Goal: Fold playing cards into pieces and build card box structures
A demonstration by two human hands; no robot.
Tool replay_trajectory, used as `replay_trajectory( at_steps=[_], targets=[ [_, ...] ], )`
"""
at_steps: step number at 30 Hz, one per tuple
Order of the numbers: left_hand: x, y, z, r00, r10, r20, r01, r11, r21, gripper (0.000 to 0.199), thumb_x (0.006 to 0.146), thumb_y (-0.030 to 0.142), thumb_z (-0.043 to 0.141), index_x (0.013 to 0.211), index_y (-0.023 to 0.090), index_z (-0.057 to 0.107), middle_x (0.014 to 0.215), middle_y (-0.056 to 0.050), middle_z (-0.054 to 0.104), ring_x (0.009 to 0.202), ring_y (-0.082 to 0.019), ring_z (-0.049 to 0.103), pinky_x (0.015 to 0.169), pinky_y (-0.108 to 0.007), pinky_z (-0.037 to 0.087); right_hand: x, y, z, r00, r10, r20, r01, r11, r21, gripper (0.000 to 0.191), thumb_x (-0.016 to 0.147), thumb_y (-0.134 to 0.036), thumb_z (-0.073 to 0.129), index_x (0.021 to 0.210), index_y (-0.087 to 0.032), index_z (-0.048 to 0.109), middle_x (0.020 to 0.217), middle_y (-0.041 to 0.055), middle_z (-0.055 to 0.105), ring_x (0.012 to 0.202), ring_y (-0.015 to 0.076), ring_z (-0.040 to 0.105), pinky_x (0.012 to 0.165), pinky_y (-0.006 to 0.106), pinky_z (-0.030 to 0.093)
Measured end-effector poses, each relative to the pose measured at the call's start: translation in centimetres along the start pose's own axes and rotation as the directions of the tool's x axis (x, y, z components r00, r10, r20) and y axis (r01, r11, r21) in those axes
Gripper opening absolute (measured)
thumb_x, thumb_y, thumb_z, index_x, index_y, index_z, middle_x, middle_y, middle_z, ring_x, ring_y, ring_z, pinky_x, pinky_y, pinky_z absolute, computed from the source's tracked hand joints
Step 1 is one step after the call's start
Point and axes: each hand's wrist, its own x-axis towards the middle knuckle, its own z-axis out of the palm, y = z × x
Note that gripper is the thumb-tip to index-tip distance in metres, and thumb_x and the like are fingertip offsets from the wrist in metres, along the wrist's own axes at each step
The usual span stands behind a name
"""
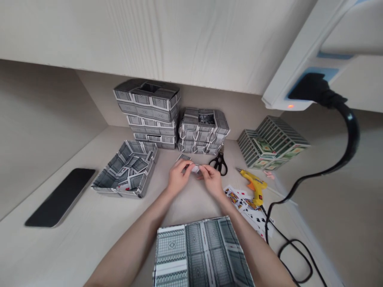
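Between my two hands is a small playing card (195,169), seen as a pale piece that looks bent. My left hand (178,175) pinches its left end, and my right hand (211,179) pinches the right end. Both hands are closed; the fingers hide much of the card. Just behind my left hand another card (183,158) lies on the table. Black-handled scissors (220,162) lie beyond my right hand. Between my forearms, close to me, stands a box covered in grey patterned cards (202,251).
An open card tray (146,175) holds loose cards at left, beside a phone (61,197). Card boxes (149,107) are stacked behind. At right lie a yellow glue gun (254,185), face-up cards (249,211), and green card packs (273,139). A black cable (354,135) hangs from a power strip (287,97).
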Motion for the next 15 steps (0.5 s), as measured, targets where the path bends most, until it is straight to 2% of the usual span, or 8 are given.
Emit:
replay_trajectory(
  at_steps=[2, 5, 15],
  targets=[
    [-0.04, 0.01, -0.08, 1.000, 0.020, 0.010, -0.020, 1.000, 0.006, 0.014, 0.079, 0.028, 0.051, 0.083, 0.019, 0.060, 0.079, -0.002, 0.061, 0.076, -0.012, 0.056, 0.072, -0.023, 0.043, -0.03, 0.02, -0.34, 0.995, -0.088, -0.044, 0.082, 0.991, -0.109, 0.029, 0.075, -0.042, 0.051, 0.081, -0.018, 0.066, 0.079, 0.0044, 0.065, 0.062, 0.0163, 0.057, 0.057, 0.029, 0.051],
    [-0.10, 0.08, -0.24, 0.999, 0.021, 0.033, -0.023, 0.999, 0.047, 0.014, 0.078, 0.029, 0.052, 0.081, 0.020, 0.062, 0.080, -0.003, 0.063, 0.077, -0.012, 0.058, 0.074, -0.024, 0.044, -0.29, -0.30, -0.47, 0.980, -0.198, -0.032, 0.188, 0.963, -0.194, 0.026, 0.078, -0.038, 0.050, 0.083, -0.020, 0.068, 0.084, 0.0054, 0.066, 0.074, 0.0190, 0.059, 0.070, 0.033, 0.049],
    [-0.53, 0.51, -0.22, 0.997, 0.010, 0.083, -0.023, 0.986, 0.164, 0.016, 0.079, 0.029, 0.050, 0.076, 0.019, 0.062, 0.072, -0.001, 0.063, 0.065, -0.010, 0.056, 0.065, -0.021, 0.044, -0.62, -0.58, -0.57, 0.953, -0.300, 0.052, 0.301, 0.906, -0.298, 0.024, 0.080, -0.033, 0.048, 0.083, -0.022, 0.068, 0.083, 0.0060, 0.068, 0.076, 0.0194, 0.060, 0.075, 0.033, 0.046]
  ],
)
